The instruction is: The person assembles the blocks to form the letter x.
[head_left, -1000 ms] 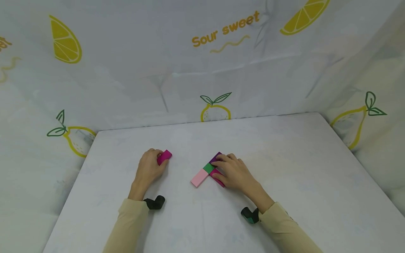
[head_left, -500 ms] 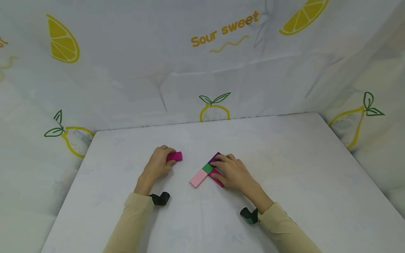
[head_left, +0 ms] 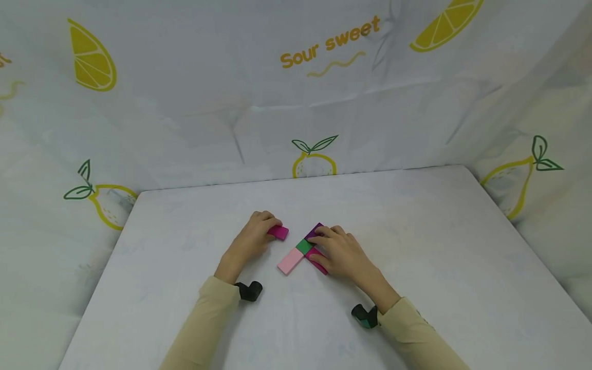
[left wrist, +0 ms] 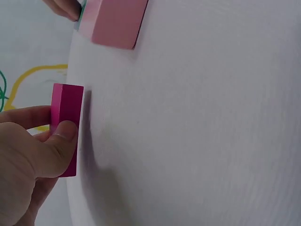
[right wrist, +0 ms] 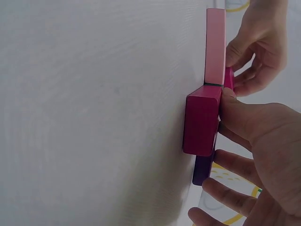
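My left hand (head_left: 253, 234) pinches a magenta block (head_left: 279, 233) between thumb and fingers. The left wrist view shows that block (left wrist: 70, 106) held just over the table, its shadow beside it. To its right, several blocks lie joined in a branching shape: a pink block (head_left: 290, 261), a small green block (head_left: 303, 246), a purple block (head_left: 312, 234) and a second magenta block (head_left: 317, 264). My right hand (head_left: 344, 254) rests on this group, its thumb on the second magenta block and its fingers at the purple one. In the right wrist view the green block is mostly hidden.
The white tabletop (head_left: 416, 246) spreads around both hands. At its back stands a white cloth (head_left: 194, 103) printed with lemons and lettering, which also hangs along both sides. A dark wrist camera (head_left: 250, 291) juts from the left cuff, another camera (head_left: 365, 315) from the right.
My left hand has carried its magenta block rightward, close to the joined blocks, turning the block on the way. The right hand and the joined blocks have stayed in place.
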The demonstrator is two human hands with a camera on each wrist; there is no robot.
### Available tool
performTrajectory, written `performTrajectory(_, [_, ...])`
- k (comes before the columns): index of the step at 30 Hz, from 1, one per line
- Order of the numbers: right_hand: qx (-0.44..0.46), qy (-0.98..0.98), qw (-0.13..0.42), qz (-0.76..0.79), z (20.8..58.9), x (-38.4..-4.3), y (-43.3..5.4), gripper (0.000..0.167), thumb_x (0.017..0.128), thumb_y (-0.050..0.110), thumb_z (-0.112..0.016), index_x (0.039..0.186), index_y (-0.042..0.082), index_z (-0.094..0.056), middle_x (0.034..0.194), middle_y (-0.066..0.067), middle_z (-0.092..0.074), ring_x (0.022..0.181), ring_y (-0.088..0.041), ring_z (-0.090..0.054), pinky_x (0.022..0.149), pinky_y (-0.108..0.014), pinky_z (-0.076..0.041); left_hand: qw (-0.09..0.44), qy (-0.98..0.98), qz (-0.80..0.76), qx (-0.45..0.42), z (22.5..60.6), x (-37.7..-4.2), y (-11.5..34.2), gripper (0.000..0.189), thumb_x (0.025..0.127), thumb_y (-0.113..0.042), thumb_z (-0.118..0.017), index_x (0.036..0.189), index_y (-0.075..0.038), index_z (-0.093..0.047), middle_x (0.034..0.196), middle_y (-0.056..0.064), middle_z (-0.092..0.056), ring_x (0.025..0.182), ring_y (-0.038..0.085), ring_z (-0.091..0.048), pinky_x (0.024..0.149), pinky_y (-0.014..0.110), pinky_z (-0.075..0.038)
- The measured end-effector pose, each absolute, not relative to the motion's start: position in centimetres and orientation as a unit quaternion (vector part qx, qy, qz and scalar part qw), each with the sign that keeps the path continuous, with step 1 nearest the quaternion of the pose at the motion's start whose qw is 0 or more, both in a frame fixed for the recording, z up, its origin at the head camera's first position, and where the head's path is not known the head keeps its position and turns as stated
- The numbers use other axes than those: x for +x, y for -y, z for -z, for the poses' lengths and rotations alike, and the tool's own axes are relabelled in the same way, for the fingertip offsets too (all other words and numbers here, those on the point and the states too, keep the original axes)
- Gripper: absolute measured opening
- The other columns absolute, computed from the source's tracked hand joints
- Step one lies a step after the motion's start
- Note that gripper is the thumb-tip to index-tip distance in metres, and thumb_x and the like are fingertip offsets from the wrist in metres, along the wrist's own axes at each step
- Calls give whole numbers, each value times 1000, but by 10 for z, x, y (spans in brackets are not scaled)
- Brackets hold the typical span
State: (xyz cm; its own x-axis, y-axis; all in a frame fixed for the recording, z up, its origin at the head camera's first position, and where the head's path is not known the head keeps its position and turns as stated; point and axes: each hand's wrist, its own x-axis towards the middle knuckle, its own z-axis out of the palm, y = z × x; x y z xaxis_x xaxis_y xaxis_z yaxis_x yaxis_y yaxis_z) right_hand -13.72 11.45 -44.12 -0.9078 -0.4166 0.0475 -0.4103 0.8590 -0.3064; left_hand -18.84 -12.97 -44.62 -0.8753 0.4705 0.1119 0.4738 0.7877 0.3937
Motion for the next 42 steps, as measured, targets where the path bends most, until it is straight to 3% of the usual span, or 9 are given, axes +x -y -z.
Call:
performTrajectory(15, [-216,-963,8,160,444,-137,-114,40,91,35,-77,126,18,-73,138,-11,-64,120,-33,-58,91,-52,-54,-7,926,219,-307,451,-186,110,30,93,4,-68,121,-8,-72,127,9,-65,124,28,-55,106,39,-51])
performTrajectory(42, [-224,-961,-3,160,444,-137,-116,39,91,34,-77,127,18,-73,138,-10,-64,121,-32,-58,91,-54,-54,-13,926,208,-316,452,-182,104,30,95,2,-67,122,-8,-72,125,9,-65,119,28,-57,103,39,-53])
